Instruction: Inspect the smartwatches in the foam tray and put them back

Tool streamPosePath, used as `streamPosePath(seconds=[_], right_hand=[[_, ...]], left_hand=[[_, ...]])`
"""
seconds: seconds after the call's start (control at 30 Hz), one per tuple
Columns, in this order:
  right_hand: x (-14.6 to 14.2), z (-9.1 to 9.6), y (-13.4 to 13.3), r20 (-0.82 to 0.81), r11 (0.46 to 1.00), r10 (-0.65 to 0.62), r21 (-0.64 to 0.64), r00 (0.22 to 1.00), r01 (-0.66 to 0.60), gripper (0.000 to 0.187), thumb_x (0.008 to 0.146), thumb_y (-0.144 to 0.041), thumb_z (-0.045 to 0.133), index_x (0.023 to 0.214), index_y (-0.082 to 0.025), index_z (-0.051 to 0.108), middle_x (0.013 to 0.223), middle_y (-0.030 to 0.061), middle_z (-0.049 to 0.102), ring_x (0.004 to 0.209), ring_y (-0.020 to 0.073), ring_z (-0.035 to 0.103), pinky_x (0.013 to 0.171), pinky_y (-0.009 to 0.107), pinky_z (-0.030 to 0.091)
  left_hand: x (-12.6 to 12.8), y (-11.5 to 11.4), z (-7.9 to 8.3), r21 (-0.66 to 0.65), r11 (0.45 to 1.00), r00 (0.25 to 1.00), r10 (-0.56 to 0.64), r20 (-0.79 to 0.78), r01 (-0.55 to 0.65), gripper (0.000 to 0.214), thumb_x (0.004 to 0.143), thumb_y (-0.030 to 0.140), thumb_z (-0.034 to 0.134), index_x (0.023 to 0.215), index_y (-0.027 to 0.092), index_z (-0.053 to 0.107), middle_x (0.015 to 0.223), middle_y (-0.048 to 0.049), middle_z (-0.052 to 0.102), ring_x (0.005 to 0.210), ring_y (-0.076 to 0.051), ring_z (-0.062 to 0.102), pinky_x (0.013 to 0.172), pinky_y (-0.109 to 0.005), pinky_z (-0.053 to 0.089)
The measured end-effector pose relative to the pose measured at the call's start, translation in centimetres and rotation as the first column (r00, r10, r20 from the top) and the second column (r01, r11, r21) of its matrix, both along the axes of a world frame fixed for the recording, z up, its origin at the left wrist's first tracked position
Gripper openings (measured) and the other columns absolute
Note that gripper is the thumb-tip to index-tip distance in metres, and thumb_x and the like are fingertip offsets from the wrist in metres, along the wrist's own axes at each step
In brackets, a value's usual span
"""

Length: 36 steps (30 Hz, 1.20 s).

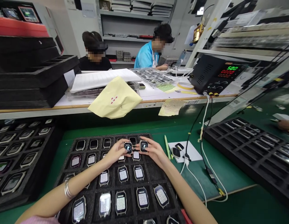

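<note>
My left hand is closed round a smartwatch body whose lit screen shows a dark dial. Close beside it, my right hand grips a second smartwatch body with a similar lit face. Both are held side by side, screens toward me, above a black foam tray. Strapless watches lie in the tray's compartments, many with a pale list on screen, such as one watch near the front. My forearms cover part of the tray.
More foam trays of watches stand left and right. A white pad with cabled watches and a green pen lie to the right. A power supply and yellow paper rest on the shelf. Two people sit beyond it.
</note>
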State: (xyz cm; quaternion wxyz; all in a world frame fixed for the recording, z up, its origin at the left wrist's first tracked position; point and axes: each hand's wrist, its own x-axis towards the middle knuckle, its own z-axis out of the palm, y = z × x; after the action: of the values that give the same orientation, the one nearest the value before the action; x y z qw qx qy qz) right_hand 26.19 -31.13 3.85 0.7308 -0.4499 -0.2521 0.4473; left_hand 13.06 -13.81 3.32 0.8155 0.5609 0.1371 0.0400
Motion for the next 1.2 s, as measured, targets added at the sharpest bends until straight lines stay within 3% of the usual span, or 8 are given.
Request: streamPosePath(seconds=[0.23, 0.47, 0.73, 0.97, 1.2], right_hand=[[0.0, -0.2, -0.1, 0.018, 1.000, 0.012, -0.003, 1.000, -0.012, 0.052, 0.075, -0.018, 0.071, 0.125, -0.019, 0.056, 0.108, 0.0133, 0.065, 0.105, 0.0318, 0.059, 0.092, 0.050, 0.044], [-0.3, 0.1, 0.3, -0.038, 1.000, 0.009, 0.030, 0.999, -0.007, 0.050, 0.081, -0.028, 0.070, 0.128, -0.021, 0.052, 0.116, 0.0137, 0.061, 0.113, 0.0315, 0.054, 0.099, 0.054, 0.037], [-0.2, -0.1, 0.1, 0.110, 0.998, 0.057, -0.011, 0.992, -0.056, 0.042, 0.075, -0.027, 0.077, 0.114, -0.018, 0.064, 0.105, 0.0135, 0.066, 0.102, 0.0305, 0.061, 0.095, 0.048, 0.042], [-0.4, 0.0, -0.4, 0.155, 0.998, 0.053, 0.033, 0.986, -0.058, 0.038, 0.069, -0.026, 0.082, 0.103, -0.019, 0.068, 0.097, 0.0116, 0.068, 0.094, 0.0294, 0.063, 0.088, 0.044, 0.046], [-0.4, 0.0, -0.5, 0.172, 0.993, 0.086, 0.064, 0.981, -0.099, 0.037, 0.067, -0.029, 0.082, 0.100, -0.019, 0.069, 0.093, 0.0107, 0.066, 0.088, 0.0288, 0.062, 0.082, 0.043, 0.047]], left_hand=[[-0.1, 0.0, 0.3, 0.029, 0.999, 1.000, -0.014, 0.004, 0.014, 0.042, 0.065, 0.013, 0.054, 0.105, 0.018, 0.049, 0.089, -0.0017, 0.065, 0.080, -0.017, 0.067, 0.078, -0.038, 0.053], [0.2, 0.1, -0.6, 0.300, 0.954, 1.000, 0.009, 0.021, -0.015, 0.043, 0.070, 0.021, 0.061, 0.110, 0.017, 0.047, 0.090, -0.0045, 0.062, 0.073, -0.015, 0.063, 0.063, -0.028, 0.050], [-0.4, 0.4, -0.5, 0.502, 0.864, 0.996, 0.008, 0.086, -0.051, 0.038, 0.068, 0.011, 0.058, 0.106, 0.017, 0.057, 0.101, -0.0048, 0.061, 0.096, -0.019, 0.056, 0.089, -0.034, 0.043], [-1.1, -0.3, 0.4, 0.628, 0.777, 0.994, -0.030, 0.109, -0.046, 0.040, 0.072, 0.014, 0.055, 0.112, 0.018, 0.053, 0.108, -0.0066, 0.060, 0.098, -0.020, 0.056, 0.089, -0.034, 0.042], [-1.3, -0.3, 0.5, 0.687, 0.727, 0.992, -0.092, 0.089, 0.006, 0.042, 0.072, 0.014, 0.054, 0.115, 0.018, 0.051, 0.110, -0.0067, 0.062, 0.099, -0.020, 0.057, 0.091, -0.034, 0.042]])
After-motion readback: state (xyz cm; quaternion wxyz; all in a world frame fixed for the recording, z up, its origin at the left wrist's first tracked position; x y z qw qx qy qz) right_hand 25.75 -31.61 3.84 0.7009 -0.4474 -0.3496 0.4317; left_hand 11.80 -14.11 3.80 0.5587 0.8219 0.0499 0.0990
